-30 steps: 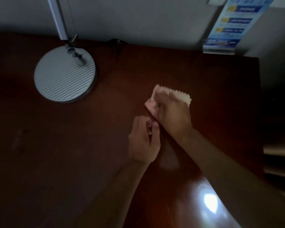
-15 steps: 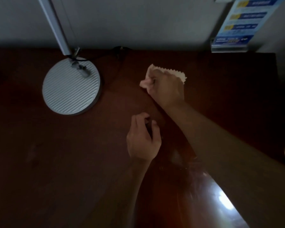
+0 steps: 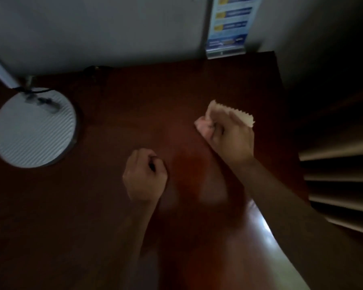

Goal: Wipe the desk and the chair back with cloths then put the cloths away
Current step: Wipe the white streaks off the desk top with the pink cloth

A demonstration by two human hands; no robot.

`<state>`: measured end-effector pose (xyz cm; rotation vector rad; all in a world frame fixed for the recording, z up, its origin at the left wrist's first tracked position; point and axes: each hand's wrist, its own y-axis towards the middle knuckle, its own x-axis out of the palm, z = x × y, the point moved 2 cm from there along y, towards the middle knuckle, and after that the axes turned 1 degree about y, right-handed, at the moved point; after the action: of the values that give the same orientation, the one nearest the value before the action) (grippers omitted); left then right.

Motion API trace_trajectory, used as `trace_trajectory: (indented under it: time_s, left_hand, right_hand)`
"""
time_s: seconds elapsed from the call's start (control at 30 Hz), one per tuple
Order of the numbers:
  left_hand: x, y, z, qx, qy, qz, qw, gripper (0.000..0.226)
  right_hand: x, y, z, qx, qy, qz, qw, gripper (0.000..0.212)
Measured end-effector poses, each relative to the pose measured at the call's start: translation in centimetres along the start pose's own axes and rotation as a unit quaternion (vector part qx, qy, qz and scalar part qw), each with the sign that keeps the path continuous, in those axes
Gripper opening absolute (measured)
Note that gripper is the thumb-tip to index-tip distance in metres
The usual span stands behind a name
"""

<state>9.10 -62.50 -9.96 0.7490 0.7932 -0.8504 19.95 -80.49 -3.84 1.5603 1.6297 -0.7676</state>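
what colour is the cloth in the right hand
Pale pink cloth, zigzag-cut edge; seen in the head view.

Right hand [image 3: 232, 139], gripping the crumpled pale pinkish cloth with a zigzag edge [image 3: 242, 116]: swept from mid-desk toward the back wall, now out nearer the right edge of the dark red-brown polished wooden desk [image 3: 151, 101]; left hand [image 3: 145, 176]: fingers curled tighter into a fist, thumb drawn in.

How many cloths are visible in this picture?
1. The pale cloth is bunched in the right hand on the desk, toward its right edge. The left hand is curled; whether it holds anything cannot be told.
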Motion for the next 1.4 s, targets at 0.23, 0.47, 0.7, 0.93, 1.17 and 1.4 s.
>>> trace_trajectory:
  time_s: [0.23, 0.47, 0.7, 0.93, 1.17, 1.4]
  left_hand:
    - [-0.2, -0.4, 1.0, 0.032, 0.015, -0.025, 0.999, 0.011]
    - [1.7, -1.9, 5.9, 0.087, -0.044, -0.092, 0.991, 0.010]
    - [3.3, -3.8, 8.1, 0.095, -0.070, -0.126, 0.985, 0.014]
    - [3.2, -3.6, 8.4, 0.100, -0.065, -0.122, 0.985, 0.012]
    - [3.3, -3.7, 8.4, 0.102, -0.065, -0.121, 0.985, 0.012]
    - [3.3, -3.7, 8.3, 0.089, -0.087, -0.113, 0.986, 0.012]
  right_hand:
    - [-0.4, -0.1, 4.0, 0.078, 0.022, 0.043, 0.996, 0.065]
    - [1.1, -10.7, 5.3, -0.052, -0.020, 0.077, 0.995, 0.053]
    - [-3.1, 1.5, 9.4, 0.096, -0.041, 0.107, 0.989, 0.071]
    - [-0.3, -8.5, 5.5, -0.021, 0.005, 0.135, 0.991, 0.058]
    - [-1.4, -0.1, 11.8, 0.028, -0.120, 0.161, 0.979, 0.031]
    - [3.2, 0.1, 5.1, -0.101, -0.031, 0.106, 0.989, 0.031]
